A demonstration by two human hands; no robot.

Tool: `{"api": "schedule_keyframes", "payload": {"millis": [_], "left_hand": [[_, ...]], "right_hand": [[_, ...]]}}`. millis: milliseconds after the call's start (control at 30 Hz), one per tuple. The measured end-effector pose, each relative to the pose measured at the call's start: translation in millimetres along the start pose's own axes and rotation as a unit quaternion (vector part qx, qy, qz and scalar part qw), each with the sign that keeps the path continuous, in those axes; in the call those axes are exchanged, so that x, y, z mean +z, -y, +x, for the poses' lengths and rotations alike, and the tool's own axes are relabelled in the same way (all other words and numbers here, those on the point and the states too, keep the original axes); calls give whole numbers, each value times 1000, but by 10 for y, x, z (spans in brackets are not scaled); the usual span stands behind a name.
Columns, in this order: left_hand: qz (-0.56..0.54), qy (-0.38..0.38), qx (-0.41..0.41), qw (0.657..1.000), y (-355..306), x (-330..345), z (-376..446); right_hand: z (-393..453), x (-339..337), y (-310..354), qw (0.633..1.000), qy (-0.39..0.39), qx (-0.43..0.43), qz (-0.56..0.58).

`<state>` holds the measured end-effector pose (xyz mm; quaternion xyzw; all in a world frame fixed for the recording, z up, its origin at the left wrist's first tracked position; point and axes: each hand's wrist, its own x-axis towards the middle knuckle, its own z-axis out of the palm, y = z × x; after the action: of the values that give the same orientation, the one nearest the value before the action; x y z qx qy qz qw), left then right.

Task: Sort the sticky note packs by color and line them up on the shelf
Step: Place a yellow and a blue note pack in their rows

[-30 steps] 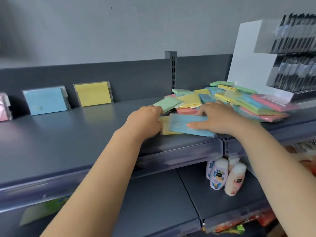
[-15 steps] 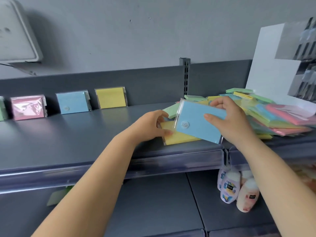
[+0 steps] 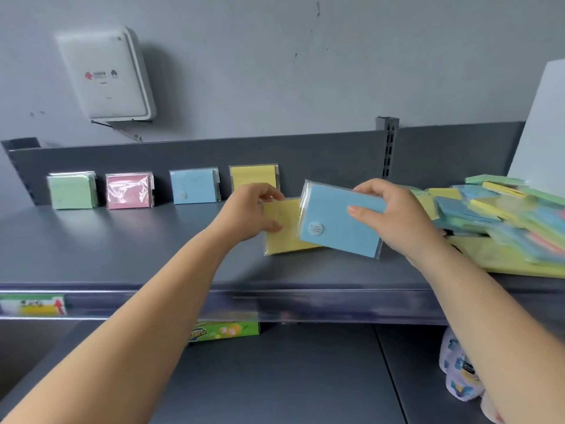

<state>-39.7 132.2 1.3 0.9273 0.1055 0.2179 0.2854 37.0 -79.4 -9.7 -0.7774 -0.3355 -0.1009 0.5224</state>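
Observation:
My left hand pinches a yellow sticky note pack by its left edge, lifted above the grey shelf. Just to its right, my right hand grips a blue pack in clear wrap, which overlaps the yellow one. Against the shelf's back panel stand a green pack, a pink pack, a blue pack and a yellow pack in a row. A loose heap of mixed packs lies at the right.
A white box hangs on the wall above the row. A white display stand rises behind the heap. On the lower shelf sit a green carton and patterned bottles.
Both packs have been lifted off the shelf; my left hand now holds the yellow one up. The view has swung left and up, bringing the green pack and wall box into sight.

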Motion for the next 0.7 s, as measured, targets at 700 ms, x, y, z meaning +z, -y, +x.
{"api": "schedule_keyframes", "payload": {"millis": [700], "left_hand": [[177,16,127,976,1105,-535,1116]], "right_hand": [[699,1038,480,987,54,62,-141]]}}
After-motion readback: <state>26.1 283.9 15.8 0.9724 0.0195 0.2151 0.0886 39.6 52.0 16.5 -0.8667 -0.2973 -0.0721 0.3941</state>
